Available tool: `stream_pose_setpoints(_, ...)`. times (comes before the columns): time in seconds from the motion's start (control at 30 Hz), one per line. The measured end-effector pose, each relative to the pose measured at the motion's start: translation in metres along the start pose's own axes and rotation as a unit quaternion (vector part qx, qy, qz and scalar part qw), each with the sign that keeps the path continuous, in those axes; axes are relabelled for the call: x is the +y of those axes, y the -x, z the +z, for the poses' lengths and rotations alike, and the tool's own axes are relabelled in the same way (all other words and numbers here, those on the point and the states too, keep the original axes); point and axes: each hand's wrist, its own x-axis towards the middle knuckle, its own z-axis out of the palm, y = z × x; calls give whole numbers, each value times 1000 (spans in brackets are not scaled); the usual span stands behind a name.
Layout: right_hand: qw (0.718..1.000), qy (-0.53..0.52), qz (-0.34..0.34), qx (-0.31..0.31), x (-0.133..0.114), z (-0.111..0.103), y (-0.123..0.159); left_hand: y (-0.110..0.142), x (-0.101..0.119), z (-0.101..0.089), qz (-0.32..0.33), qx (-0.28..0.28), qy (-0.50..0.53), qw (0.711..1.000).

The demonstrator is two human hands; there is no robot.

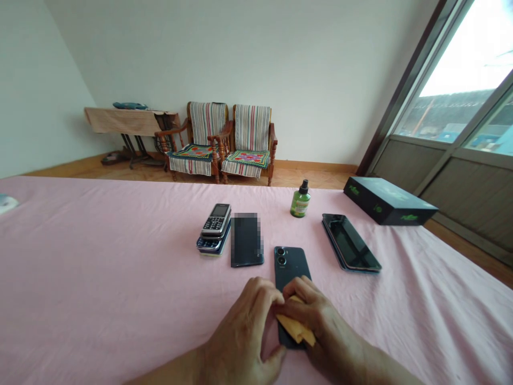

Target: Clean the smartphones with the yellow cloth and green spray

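Observation:
A dark smartphone (pixel 293 266) lies back side up on the pink cloth, its two camera rings at the upper left. My right hand (pixel 326 321) is closed around a folded yellow cloth (pixel 295 327) and presses it on the lower half of the phone's back. Along the phone's left edge, my left hand (pixel 244 331) holds it with curled fingers at mid-length and the thumb by the lower corner. Both hands and the cloth cover part of the phone. Just beyond lies a dark, flat phone-like slab (pixel 246 240), partly pixelated.
Stacked older mobile phones (pixel 215 227) lie at the left. A green bottle (pixel 300 200) with a black top stands farther back. On the right are stacked dark tablets (pixel 351 243) and a black box (pixel 388 199). Wooden chairs (pixel 248 133) stand beyond the pink-covered surface (pixel 100 267).

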Motion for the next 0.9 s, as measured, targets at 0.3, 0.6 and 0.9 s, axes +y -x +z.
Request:
stream_pose_setpoints(0.3,998,-26,-26,-42,-4,-2,13,-4,-9,-2,19,-51,-2,999)
stream_pose_setpoints(0.6,995,-40,-62,-67,-9,-11,20,-3,-10,-4,38,-51,-26,998)
stream_pose_setpoints(0.9,996,-47,-76,23,-10,-26,44,-4,-7,-4,31,-46,-40,998)
